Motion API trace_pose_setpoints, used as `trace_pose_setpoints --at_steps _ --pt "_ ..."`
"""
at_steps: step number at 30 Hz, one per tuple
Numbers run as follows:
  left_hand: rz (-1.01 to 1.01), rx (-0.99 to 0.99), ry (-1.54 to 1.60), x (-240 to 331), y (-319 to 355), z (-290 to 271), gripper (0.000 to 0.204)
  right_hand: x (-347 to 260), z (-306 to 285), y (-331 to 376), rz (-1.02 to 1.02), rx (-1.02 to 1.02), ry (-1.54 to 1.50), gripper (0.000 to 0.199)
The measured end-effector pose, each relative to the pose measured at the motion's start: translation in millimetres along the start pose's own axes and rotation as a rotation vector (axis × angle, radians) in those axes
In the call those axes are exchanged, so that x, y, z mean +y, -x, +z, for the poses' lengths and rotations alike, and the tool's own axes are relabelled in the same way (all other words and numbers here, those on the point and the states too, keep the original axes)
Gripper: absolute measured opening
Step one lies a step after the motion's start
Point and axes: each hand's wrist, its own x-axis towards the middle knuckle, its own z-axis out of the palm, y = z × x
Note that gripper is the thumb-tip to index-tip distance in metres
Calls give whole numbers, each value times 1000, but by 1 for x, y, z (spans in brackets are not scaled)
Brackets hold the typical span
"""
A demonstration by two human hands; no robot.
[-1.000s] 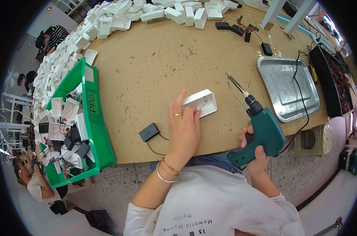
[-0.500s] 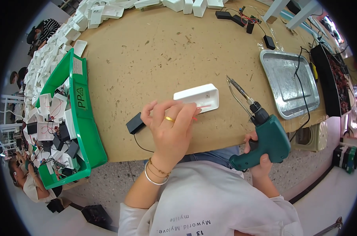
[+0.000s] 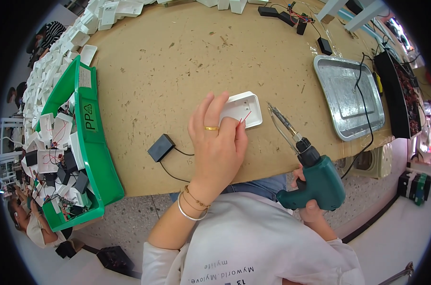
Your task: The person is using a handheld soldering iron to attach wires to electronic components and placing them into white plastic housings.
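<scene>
A small white plastic case (image 3: 254, 110), open side up, lies on the table in front of me. My left hand (image 3: 217, 145) is closed, pinching thin red wires (image 3: 244, 118) between thumb and forefinger at the case's near edge. Its other fingers stretch over the left end of the case. My right hand (image 3: 311, 211) grips a dark green pistol-shaped soldering gun (image 3: 322, 183), partly hiding the hand. The gun's metal tip points up and left, just right of the case and not touching it. Left of my left hand lies a black box (image 3: 161, 147) with black leads.
A green bin (image 3: 97, 156) at left holds white cases, black boxes and wires. White cases (image 3: 89, 23) pile up behind it. At right are a metal tray (image 3: 351, 128) with a black cable across it and a dark box (image 3: 393, 102). Small wired parts (image 3: 286, 18) lie at the far right.
My left hand has shifted slightly right, its fingers now stretched up beside the case, and the red wire ends stand more upright. The soldering gun has moved slightly left and down.
</scene>
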Motion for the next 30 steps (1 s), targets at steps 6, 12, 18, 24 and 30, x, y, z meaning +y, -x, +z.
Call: trace_pose_setpoints --at_steps 6,12,18,24,30 --pt "-6 -52 -67 7 0 0 13 6 -9 13 126 -136 31 84" --pt "-52 -39 33 4 2 5 15 21 -12 8 -140 -194 119 54" --pt "-67 -29 18 7 -1 6 14 31 -17 21 23 -204 108 86" --pt "-90 -30 58 6 -1 5 12 22 -2 8 -135 -83 158 60" --pt "-136 -100 53 10 -5 2 14 16 1 9 -55 -94 201 58"
